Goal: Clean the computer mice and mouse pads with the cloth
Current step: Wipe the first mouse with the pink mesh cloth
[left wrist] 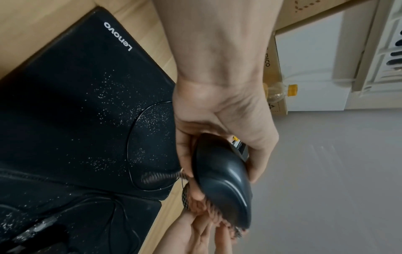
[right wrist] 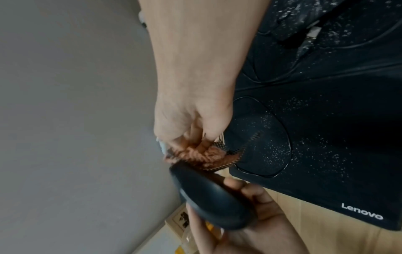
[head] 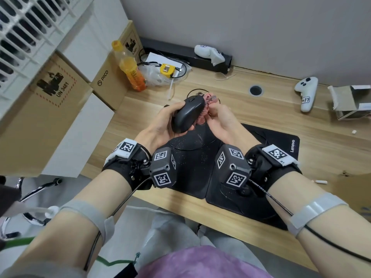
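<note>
My left hand (head: pixel 170 111) grips a black computer mouse (head: pixel 187 114), raised above the desk and tilted. My right hand (head: pixel 220 117) pinches a bunched pink cloth (head: pixel 207 104) against the mouse's right side. In the left wrist view the mouse (left wrist: pixel 224 185) sits in my fingers with the cloth (left wrist: pixel 195 202) beneath it. From the right wrist, the cloth (right wrist: pixel 202 154) touches the mouse (right wrist: pixel 208 201). Two black mouse pads lie below, one marked Lenovo (head: pixel 281 153) and one on the left (head: pixel 190 177), both speckled with white dust. A second dusty mouse (right wrist: pixel 304 25) lies on a pad.
An orange drink bottle (head: pixel 131 71), cardboard boxes (head: pixel 50 109) and a yellow tape measure (head: pixel 167 70) stand at the back left. Two white controllers (head: pixel 306 93) (head: pixel 209 53) and a torn open box (head: pixel 351 101) lie on the right. A cable hole (head: pixel 256 90) is in the desk.
</note>
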